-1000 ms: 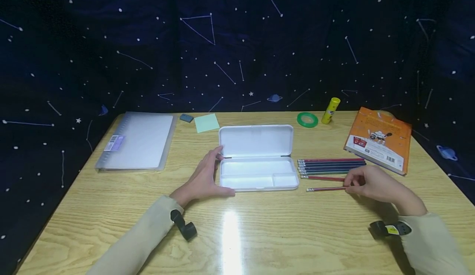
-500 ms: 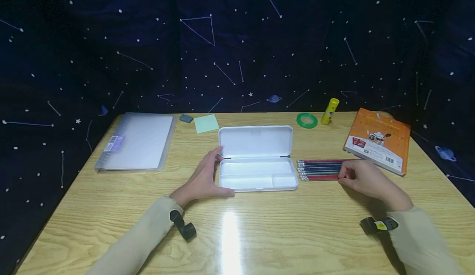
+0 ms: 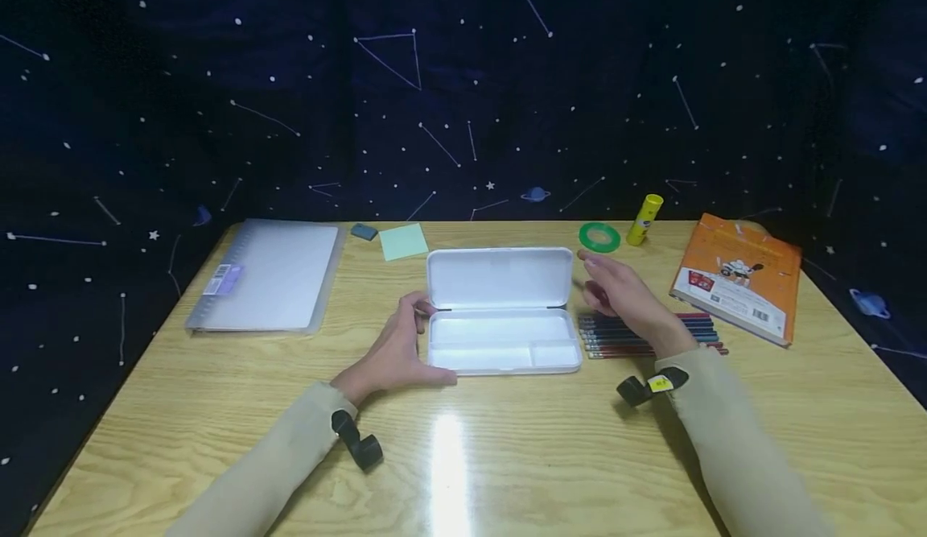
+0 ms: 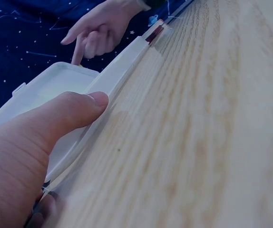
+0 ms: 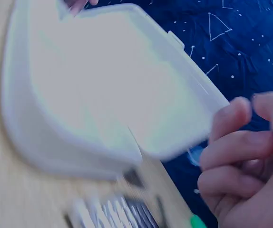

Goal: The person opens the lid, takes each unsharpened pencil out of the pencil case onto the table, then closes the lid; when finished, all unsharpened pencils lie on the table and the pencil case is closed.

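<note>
A white pencil case (image 3: pixel 500 325) lies unfolded on the table, its lid (image 3: pixel 500 278) tipped back and its compartments bare. My left hand (image 3: pixel 398 344) grips the case's left end, thumb along the front edge and fingers toward the hinge side. At the lid's right edge hovers my right hand (image 3: pixel 626 289), holding nothing. Its index finger is extended while the other fingers curl loosely, as the right wrist view also shows. Whether a fingertip touches the lid I cannot tell. Under the right wrist, several pencils (image 3: pixel 604 336) lie side by side, partly covered by the hand.
Toward the back right are a green tape roll (image 3: pixel 599 237), a yellow glue stick (image 3: pixel 644 220) and an orange book (image 3: pixel 739 275). To the left lie a clear-covered notebook (image 3: pixel 268 279), a blue eraser (image 3: pixel 364 232) and pale green sticky notes (image 3: pixel 403 241).
My right hand brought the nearest pencils against the row, let go, and moved left and back to the lid's right edge. The left hand has stayed on the case.
</note>
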Available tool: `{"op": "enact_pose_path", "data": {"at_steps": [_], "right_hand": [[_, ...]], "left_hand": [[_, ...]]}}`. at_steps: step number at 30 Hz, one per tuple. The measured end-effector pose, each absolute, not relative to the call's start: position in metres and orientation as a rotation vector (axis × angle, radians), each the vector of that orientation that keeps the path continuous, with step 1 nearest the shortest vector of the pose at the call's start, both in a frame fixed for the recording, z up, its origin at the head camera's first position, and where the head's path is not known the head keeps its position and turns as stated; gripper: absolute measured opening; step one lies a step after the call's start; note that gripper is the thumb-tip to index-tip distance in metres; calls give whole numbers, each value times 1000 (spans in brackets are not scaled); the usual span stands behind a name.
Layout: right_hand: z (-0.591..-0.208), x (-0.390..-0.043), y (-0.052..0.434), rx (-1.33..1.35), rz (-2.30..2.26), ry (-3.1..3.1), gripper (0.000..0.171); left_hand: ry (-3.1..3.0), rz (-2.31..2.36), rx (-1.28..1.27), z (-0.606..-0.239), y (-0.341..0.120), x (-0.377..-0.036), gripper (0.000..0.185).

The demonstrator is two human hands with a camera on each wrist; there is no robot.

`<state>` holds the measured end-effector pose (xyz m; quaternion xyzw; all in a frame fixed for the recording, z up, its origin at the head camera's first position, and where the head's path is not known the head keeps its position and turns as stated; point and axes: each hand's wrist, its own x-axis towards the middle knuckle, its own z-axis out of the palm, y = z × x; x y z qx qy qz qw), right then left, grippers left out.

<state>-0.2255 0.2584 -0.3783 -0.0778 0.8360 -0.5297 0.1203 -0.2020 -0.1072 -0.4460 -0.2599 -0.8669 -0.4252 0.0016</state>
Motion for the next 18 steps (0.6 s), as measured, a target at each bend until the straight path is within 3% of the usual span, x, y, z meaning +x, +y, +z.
{"op": "enact_pose_path", "data": {"at_steps": [3, 8, 14, 18], "right_hand": [[-381, -231, 254, -199, -1767, 2239, 66], [-381, -220, 264, -262, -1837, 2147, 55], [-388, -193, 265, -416, -1435, 2463, 26], [-396, -184, 257, -578, -1254, 2577, 28]], "left_hand": [[-2702, -1335, -825, -446, -105, -202, 130], [-2708, -1313, -829, -444, -99, -201, 138], [-2729, -1231, -883, -441, -101, -200, 126], [-2679, -1143, -954, -441, -106, -202, 105]]}}
